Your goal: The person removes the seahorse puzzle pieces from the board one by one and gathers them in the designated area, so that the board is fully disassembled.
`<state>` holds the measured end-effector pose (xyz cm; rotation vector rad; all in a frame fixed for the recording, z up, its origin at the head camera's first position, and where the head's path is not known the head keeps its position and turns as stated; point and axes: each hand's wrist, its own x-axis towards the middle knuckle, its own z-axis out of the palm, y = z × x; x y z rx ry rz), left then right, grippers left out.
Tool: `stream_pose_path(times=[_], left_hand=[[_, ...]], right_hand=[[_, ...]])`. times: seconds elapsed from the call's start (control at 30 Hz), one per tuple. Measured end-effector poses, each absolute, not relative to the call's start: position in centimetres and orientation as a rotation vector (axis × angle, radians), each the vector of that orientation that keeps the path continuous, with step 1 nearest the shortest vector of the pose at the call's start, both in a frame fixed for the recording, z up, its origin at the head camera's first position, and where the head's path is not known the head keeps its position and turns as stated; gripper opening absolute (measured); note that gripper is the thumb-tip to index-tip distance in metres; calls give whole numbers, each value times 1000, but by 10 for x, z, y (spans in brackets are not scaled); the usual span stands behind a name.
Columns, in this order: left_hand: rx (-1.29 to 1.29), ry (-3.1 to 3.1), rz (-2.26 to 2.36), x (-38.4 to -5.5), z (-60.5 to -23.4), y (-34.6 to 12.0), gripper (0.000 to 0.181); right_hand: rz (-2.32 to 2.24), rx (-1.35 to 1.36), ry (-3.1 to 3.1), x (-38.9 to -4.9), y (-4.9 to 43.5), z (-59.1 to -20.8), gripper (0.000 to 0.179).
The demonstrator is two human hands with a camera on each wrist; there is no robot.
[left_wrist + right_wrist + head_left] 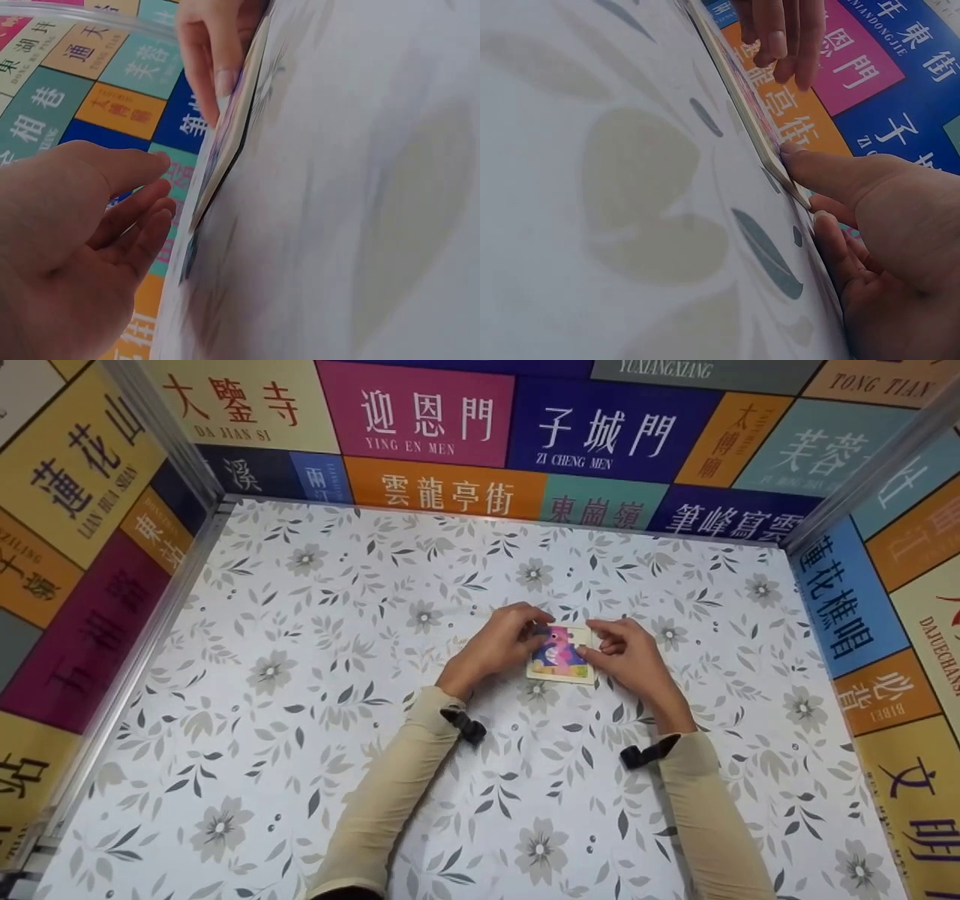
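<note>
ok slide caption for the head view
Left hand and right hand at a small picture board on floral cloth.

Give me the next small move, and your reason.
Probably bring the left hand onto the left edge of the picture board: the right hand has its thumb at the right side, while the left hand seems to hover by the opposite side, so contact there might steady the board.

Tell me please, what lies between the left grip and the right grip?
A small colourful picture board lies between the left grip and the right grip; the head view shows this.
</note>
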<state>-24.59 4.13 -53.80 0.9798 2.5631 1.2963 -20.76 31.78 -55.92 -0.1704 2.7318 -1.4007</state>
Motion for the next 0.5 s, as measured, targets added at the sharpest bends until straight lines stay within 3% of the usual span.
stream_pose_path(times=[0.5], left_hand=[[1091,2644,1125,-243,-550,78,29]], right_hand=[[-1406,-246,2766,-207,320,-560,54]])
